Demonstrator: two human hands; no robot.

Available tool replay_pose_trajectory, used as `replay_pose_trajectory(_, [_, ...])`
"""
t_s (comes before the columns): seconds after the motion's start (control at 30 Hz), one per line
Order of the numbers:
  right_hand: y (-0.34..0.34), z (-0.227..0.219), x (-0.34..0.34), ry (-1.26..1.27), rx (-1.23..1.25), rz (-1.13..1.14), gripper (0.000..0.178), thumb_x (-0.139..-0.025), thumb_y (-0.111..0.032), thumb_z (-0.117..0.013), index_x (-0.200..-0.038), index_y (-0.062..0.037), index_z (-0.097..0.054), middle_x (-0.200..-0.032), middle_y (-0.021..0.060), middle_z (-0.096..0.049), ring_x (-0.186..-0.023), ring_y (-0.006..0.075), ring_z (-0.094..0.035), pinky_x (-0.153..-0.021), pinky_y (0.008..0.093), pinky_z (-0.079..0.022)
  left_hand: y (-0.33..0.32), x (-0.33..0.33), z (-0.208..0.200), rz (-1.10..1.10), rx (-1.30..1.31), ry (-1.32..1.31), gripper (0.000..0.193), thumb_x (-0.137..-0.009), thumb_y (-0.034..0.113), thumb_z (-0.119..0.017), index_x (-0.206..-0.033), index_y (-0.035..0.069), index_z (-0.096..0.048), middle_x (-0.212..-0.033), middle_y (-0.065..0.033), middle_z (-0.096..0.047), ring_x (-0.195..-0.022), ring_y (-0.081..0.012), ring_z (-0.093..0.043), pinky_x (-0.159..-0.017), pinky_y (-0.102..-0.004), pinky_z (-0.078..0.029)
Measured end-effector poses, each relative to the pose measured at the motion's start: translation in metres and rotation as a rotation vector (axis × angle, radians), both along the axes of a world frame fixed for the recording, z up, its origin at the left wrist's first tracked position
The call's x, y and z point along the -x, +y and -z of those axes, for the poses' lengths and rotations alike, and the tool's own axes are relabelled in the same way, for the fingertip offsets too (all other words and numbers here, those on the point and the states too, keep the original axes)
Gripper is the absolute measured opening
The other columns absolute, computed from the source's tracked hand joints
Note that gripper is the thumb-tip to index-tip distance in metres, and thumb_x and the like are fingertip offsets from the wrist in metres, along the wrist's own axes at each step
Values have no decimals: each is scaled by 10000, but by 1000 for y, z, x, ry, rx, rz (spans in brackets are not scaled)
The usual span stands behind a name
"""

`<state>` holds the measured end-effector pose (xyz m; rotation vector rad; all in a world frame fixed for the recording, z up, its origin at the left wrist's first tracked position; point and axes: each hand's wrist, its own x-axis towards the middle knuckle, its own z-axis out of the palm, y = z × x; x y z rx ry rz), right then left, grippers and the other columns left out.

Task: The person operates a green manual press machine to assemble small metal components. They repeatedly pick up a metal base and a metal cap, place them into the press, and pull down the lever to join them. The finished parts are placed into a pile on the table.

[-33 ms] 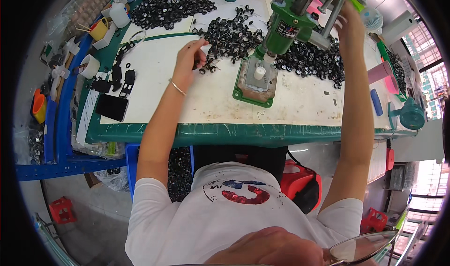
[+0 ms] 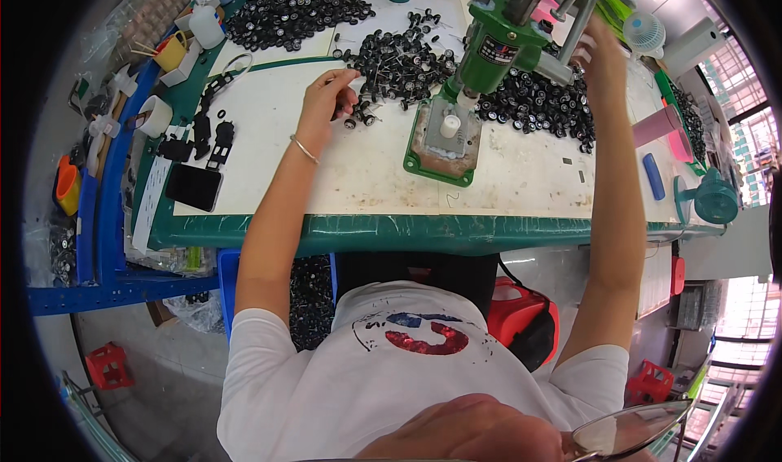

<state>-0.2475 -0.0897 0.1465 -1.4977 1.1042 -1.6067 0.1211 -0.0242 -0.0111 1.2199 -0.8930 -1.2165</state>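
Observation:
My left hand [image 2: 329, 99] is over the white work surface, fingers curled, beside a pile of small black wheels with thin metal axles [image 2: 399, 67]. Something dark shows under its fingers, too small to name. A few loose wheels [image 2: 358, 121] lie just right of the fingertips. To the right stands a green hand press [image 2: 493, 59] with a white round piece [image 2: 450, 125] on its base plate [image 2: 440, 156]. My right hand [image 2: 601, 55] is raised beside the press's metal lever [image 2: 582, 22]. Its fingers are bent toward the lever, blurred and partly hidden, so a grip cannot be made out.
More black wheels form heaps at the back left [image 2: 293, 14] and right of the press [image 2: 538, 103]. A dark phone [image 2: 194, 187] and black plastic parts [image 2: 220, 144] lie at left. A blue bin [image 2: 230, 287] stands below the table edge; a small green fan [image 2: 715, 197] is at right.
My right hand has shifted slightly down beside the lever. My left hand has moved very slightly left. The press and the heaps look the same.

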Motion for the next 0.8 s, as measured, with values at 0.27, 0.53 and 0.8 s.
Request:
replay_pose_trajectory(0.27, [16,150,46,814,-89,-42,223,-809,-255,-678,-953,-84,-682,-867,62,-652,-777,213,-631,-689,352,-499,-16,31,-10,29,-82,-1296,295,-680,369,-754,-850,130,-725,-675,-64,-662,-627,-191,-645,-565,-330,-485])
replay_pose_trajectory(0.53, [33,175,24,1112,-10,187,155,-828,-198,-635,-958,-113,-644,-944,67,-584,-846,272,-613,-729,396,-493,-22,18,3,-55,24,-1056,256,-708,326,-735,-819,96,-714,-751,-83,-689,-683,-221,-660,-592,-312,-481])
replay_pose_trajectory(0.8, [42,162,11,693,-51,77,156,-880,-165,-594,-997,-84,-656,-879,65,-651,-725,177,-613,-630,308,-485,7,40,-22,184,29,206,140,-872,140,-640,-965,41,-605,-998,-129,-690,-892,-100,-673,-432,-154,-302])
